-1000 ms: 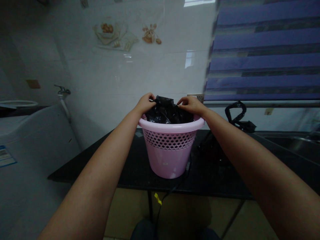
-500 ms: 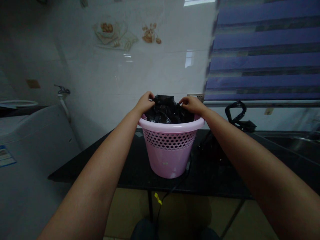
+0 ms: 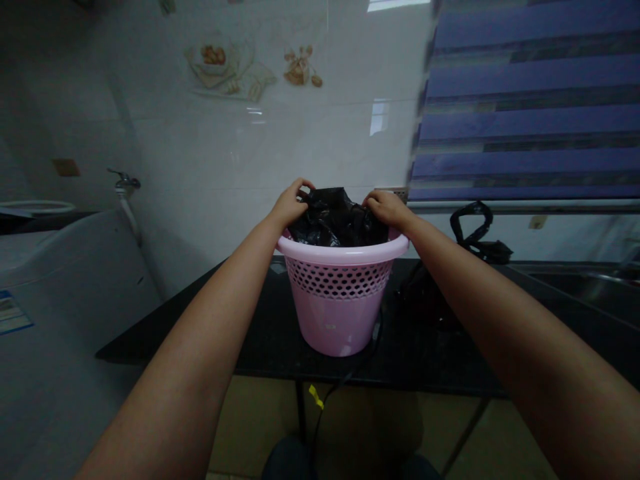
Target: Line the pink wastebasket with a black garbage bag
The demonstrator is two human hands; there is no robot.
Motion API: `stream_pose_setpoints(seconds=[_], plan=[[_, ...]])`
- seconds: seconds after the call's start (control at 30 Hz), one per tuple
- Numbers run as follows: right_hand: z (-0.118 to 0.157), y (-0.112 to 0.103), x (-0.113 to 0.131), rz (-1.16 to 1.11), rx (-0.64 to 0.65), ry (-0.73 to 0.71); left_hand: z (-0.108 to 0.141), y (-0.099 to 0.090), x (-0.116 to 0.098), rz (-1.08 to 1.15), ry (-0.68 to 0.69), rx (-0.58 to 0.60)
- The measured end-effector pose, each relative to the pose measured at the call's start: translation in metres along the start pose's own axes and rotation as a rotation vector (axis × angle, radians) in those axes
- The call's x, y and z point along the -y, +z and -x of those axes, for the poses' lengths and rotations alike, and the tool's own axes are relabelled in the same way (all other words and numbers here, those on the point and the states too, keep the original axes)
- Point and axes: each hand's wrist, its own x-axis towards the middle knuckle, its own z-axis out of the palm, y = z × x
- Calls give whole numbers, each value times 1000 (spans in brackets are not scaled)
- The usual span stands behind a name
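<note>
A pink plastic basket [image 3: 334, 320] with a band of holes below its rim stands upright on the dark countertop. A crumpled black plastic bag [image 3: 340, 223] sits inside it and rises above the rim. At the bag's left edge, my left hand [image 3: 291, 203] has the plastic between thumb and curled fingers. My right hand [image 3: 387, 207] pinches the opposite edge; its fingertips are partly hidden by the plastic. Both wrists pass close over the basket's rim.
Right of the basket, another black bag [image 3: 430, 293] with a looped handle stands on the counter [image 3: 265, 340]. A sink [image 3: 590, 287] lies further right. A white appliance [image 3: 65, 287] and a wall tap [image 3: 124, 180] are at left. A cable with a yellow tag [image 3: 316, 397] hangs over the front edge.
My left fingers have spread and lifted slightly at the bag's edge. My right hand has shifted a little right, and the bag's top has changed shape. The basket has stayed put.
</note>
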Motion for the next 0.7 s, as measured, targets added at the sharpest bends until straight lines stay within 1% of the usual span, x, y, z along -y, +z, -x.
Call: stream_pose_setpoints(seconds=[0.13, 0.23, 0.33, 0.47, 0.57, 0.7], plan=[[4, 0, 4, -124, -11, -76, -1, 0, -1, -40, 38, 18], [4, 1, 3, -177, 9, -89, 0, 0, -1, -33, 60, 15], [3, 2, 1, -153, 49, -94, 0, 0, -1, -30, 48, 9], [5, 0, 4, -132, 41, -112, 0, 0, -2, -30, 23, 10], [7, -2, 7, -156, 50, -145, 1, 0, -2, -23, 27, 13], [7, -5, 7, -86, 63, -177, 1, 0, -5, -37, 49, 4]])
